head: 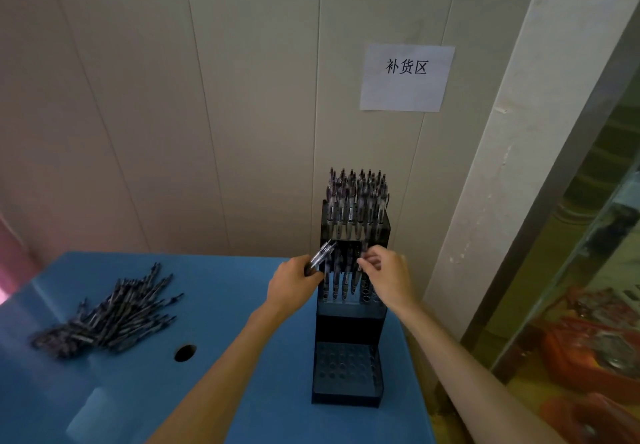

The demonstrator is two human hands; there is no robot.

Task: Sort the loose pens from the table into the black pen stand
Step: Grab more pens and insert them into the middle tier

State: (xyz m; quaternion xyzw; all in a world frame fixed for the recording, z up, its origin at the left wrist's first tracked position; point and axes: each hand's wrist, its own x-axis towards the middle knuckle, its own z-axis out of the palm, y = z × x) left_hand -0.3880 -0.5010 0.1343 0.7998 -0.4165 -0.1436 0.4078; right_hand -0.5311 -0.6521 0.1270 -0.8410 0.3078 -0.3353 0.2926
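Bare table (221, 305) lies open between pen pile (107, 315) and stand (349, 322).

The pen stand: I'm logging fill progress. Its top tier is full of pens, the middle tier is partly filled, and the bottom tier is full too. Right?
Not quite. In the head view the bottom tier of the pen stand shows only empty holes. The top tier is full of pens, and the middle tier is partly filled, as you said.

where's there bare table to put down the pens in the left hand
Bare blue table lies between the loose pen pile and the black pen stand, above and below the round hole. Crowded: the stand's middle tier, where the left hand and right hand work.
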